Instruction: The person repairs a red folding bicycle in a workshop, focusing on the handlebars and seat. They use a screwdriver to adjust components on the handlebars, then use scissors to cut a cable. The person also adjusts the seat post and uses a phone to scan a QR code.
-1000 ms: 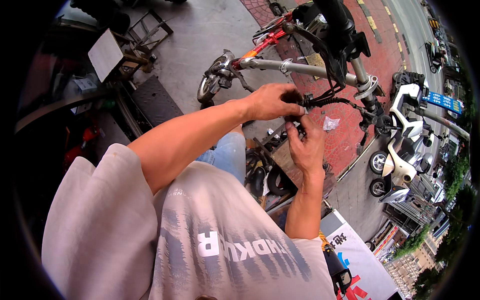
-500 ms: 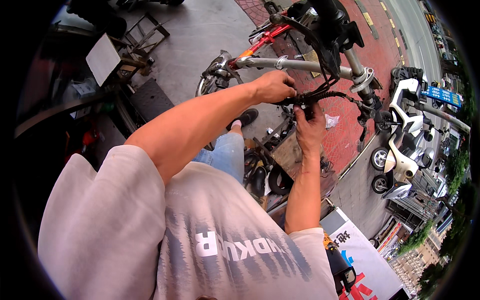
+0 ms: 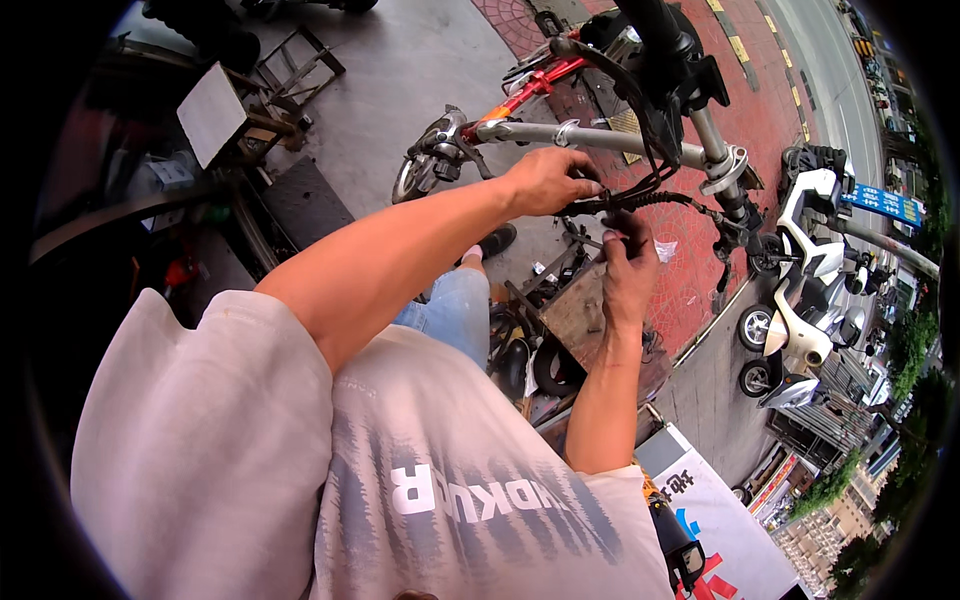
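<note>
A bundle of black cables (image 3: 668, 197), partly wrapped in a ribbed spiral sleeve, hangs in front of a bike's silver frame tube (image 3: 630, 141). My left hand (image 3: 548, 182) reaches across and pinches the bundle's left end between thumb and fingers. Just below the bundle is my right hand (image 3: 628, 265), fingers curled and tips darkened. Its fingertips come close to the cables, and whatever they may hold is too small to make out. The bike also has a red and orange frame part (image 3: 530, 92) and a black upright post (image 3: 660, 30).
Beneath my hands stands a worn wooden box (image 3: 585, 315), with tools and a black tyre (image 3: 553, 368) beside it. White scooters (image 3: 800, 310) are parked on the right by the road. At left are a small white-topped table (image 3: 212, 115) and a wooden stool frame (image 3: 300, 68).
My right hand has drawn slightly down from the cables, its fingers curling more. My left hand stays at the bundle, a little lower in view.
</note>
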A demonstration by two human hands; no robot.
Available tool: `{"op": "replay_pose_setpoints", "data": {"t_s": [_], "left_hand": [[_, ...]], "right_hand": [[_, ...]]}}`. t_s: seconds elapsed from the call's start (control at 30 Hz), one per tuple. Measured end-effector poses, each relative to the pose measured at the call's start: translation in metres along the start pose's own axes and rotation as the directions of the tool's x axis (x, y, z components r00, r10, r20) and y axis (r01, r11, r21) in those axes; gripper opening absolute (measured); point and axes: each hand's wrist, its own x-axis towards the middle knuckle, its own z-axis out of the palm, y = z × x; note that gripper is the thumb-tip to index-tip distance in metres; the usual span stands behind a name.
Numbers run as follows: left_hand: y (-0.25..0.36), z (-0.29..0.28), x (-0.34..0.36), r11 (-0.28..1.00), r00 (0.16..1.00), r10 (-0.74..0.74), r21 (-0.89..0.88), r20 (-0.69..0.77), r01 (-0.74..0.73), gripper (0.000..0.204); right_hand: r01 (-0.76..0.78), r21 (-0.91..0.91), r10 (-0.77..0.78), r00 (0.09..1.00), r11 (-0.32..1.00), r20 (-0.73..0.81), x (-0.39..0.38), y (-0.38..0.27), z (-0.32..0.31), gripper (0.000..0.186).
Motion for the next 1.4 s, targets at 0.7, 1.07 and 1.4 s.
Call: {"op": "replay_pose_setpoints", "data": {"t_s": [0.7,1.07,1.4], "left_hand": [[0.002,-0.002,0.002,0.999,0.998,0.016,0.037,0.055,-0.018,0.037],[-0.014,0.024,0.043,0.894,0.978,-0.182,0.396,-0.103,0.209,0.036],[-0.029,0.01,0.051,0.886,0.926,-0.278,-0.303,0.257,0.35,0.023]], "right_hand": [[0.061,-0.052,-0.062,0.998,0.997,-0.024,0.009,0.006,-0.005,0.034],[0.125,0.098,-0.137,0.982,0.987,0.133,0.018,0.023,0.014,0.049],[0.093,0.3,-0.175,0.951,0.949,0.257,0.045,0.02,0.031,0.037]]}}
